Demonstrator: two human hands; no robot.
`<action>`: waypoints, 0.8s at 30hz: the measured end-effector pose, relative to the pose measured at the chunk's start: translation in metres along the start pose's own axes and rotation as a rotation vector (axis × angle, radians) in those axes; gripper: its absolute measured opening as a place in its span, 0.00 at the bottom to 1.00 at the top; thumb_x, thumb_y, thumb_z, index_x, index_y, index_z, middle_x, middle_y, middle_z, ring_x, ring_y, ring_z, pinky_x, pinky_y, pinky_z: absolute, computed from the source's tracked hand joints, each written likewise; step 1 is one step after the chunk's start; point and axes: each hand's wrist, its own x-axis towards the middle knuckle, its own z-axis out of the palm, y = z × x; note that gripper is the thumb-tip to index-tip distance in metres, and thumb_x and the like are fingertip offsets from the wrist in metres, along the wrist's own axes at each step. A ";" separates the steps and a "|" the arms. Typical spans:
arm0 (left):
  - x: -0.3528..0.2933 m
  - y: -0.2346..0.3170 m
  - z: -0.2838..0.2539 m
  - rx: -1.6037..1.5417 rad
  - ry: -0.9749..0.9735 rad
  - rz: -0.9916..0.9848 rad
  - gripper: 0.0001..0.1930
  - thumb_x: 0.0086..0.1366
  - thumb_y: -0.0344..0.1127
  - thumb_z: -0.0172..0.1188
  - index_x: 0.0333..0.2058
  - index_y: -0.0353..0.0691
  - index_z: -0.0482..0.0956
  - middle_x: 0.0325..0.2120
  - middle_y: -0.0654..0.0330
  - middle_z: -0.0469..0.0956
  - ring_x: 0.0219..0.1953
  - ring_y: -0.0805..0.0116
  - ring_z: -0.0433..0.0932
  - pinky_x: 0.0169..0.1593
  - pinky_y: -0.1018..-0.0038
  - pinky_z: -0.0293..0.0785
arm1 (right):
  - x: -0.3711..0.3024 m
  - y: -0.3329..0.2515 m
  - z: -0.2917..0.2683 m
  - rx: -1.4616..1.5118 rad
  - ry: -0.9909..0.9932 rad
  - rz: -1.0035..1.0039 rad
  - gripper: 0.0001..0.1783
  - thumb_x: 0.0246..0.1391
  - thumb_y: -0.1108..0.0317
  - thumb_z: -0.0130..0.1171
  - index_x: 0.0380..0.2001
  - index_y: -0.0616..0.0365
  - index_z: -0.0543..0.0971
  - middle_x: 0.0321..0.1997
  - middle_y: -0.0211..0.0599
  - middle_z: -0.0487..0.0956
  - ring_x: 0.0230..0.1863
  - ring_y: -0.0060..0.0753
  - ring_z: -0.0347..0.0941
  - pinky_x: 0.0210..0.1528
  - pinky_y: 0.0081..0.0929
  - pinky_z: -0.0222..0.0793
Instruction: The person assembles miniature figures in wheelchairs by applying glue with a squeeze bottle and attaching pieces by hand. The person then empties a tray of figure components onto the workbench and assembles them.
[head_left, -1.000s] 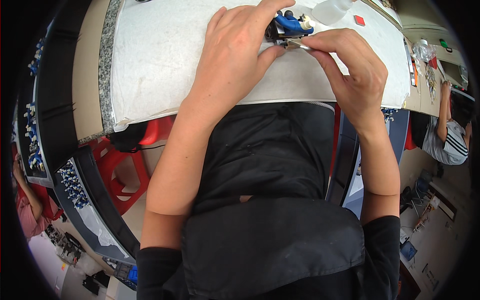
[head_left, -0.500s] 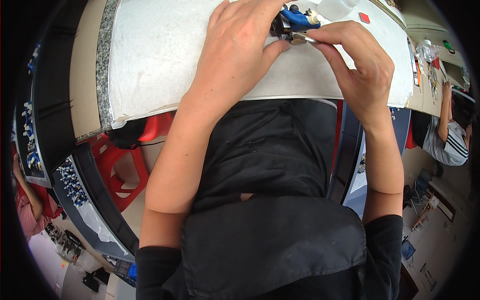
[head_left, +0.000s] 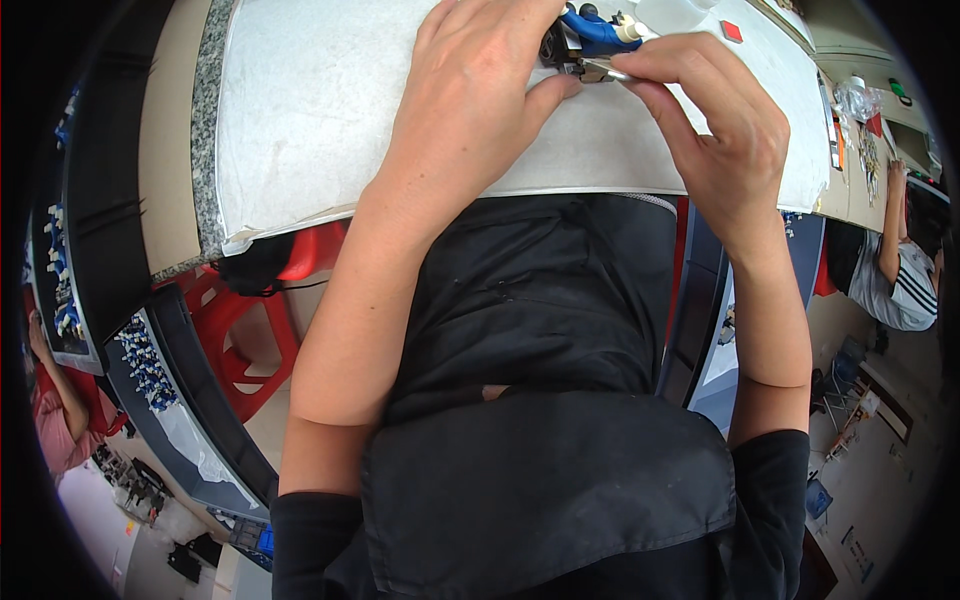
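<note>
On the white-covered table, my left hand (head_left: 470, 110) is closed against a small dark piece (head_left: 556, 48). Its thumb presses the near edge, and its other fingertips are hidden. A blue part (head_left: 598, 30) with a cream tip and dark round knobs lies right beside the dark piece; I cannot tell whether they are joined. From the right, my right hand (head_left: 725, 120) pinches a thin, flat, silvery tool (head_left: 612, 71) between thumb and forefinger. The tool's far end meets the near side of the dark piece, close to my left thumb.
Behind the right hand stand a translucent container (head_left: 676, 12) and a small red square (head_left: 732, 31). Trays of blue-and-cream parts (head_left: 148, 370) sit at the left, near a red stool (head_left: 245, 340). Other people work at both sides, one in a striped grey shirt (head_left: 895, 285).
Both hands stay almost in place. The tool in my right hand has tilted slightly and shifted a little up against the dark piece.
</note>
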 end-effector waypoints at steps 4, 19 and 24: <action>0.001 0.003 -0.001 -0.021 -0.058 -0.071 0.28 0.44 0.25 0.61 0.48 0.39 0.66 0.42 0.52 0.70 0.42 0.54 0.67 0.48 0.67 0.60 | -0.002 -0.005 -0.001 -0.079 0.007 0.086 0.11 0.36 0.80 0.61 0.27 0.58 0.78 0.26 0.32 0.76 0.30 0.29 0.73 0.30 0.20 0.67; 0.003 0.001 -0.002 -0.022 -0.082 -0.142 0.26 0.45 0.27 0.61 0.47 0.40 0.67 0.41 0.53 0.72 0.40 0.57 0.70 0.49 0.68 0.60 | 0.003 -0.002 0.003 -0.092 0.036 -0.004 0.09 0.36 0.78 0.61 0.26 0.57 0.78 0.25 0.29 0.75 0.27 0.28 0.73 0.27 0.20 0.67; 0.012 0.020 -0.007 -0.067 -0.104 -0.208 0.25 0.44 0.28 0.62 0.44 0.41 0.69 0.36 0.53 0.74 0.37 0.58 0.72 0.47 0.68 0.61 | 0.007 -0.003 0.002 0.044 0.127 -0.028 0.07 0.34 0.80 0.56 0.23 0.60 0.76 0.22 0.36 0.72 0.21 0.32 0.71 0.22 0.22 0.65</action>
